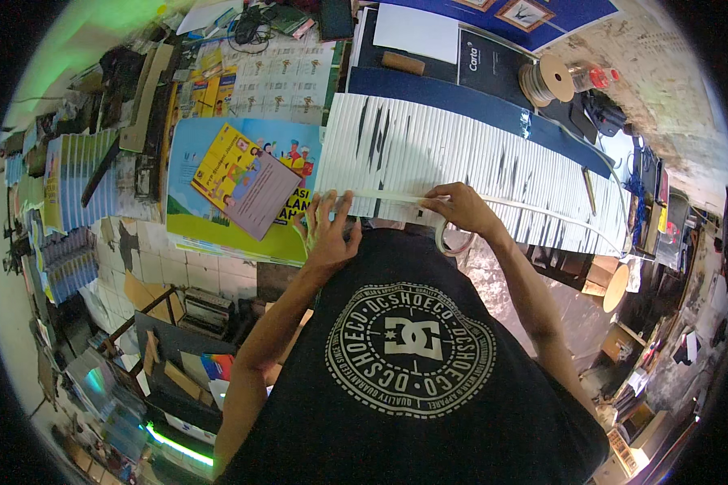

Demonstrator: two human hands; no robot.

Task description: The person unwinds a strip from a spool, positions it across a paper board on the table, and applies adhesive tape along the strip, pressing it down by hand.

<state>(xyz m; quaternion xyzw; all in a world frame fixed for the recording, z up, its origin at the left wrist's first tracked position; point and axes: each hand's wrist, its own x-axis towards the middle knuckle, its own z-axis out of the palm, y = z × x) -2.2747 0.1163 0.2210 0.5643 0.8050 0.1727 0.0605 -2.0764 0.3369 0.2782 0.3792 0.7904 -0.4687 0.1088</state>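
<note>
A long row of narrow white strips, like overlapped sheet edges or book spines (461, 153), lies across the table with dark gaps between some of them. Across its near side runs a thin white band (534, 212), which curves away at the right end. My left hand (328, 236) is at the row's left end, fingers spread, fingertips resting by the band's end. My right hand (466, 210) pinches the band farther right, thumb and fingers together. Below that hand hangs a pale loop (443, 240), partly hidden.
Left of the row, a yellow and pink booklet (247, 182) lies on colourful printed sheets (188, 162). Behind the row stand a spool (546, 81), a brown roll (403, 63) and a red-capped bottle (597, 78). A slim pen-like stick (588, 190) lies on the row's right part.
</note>
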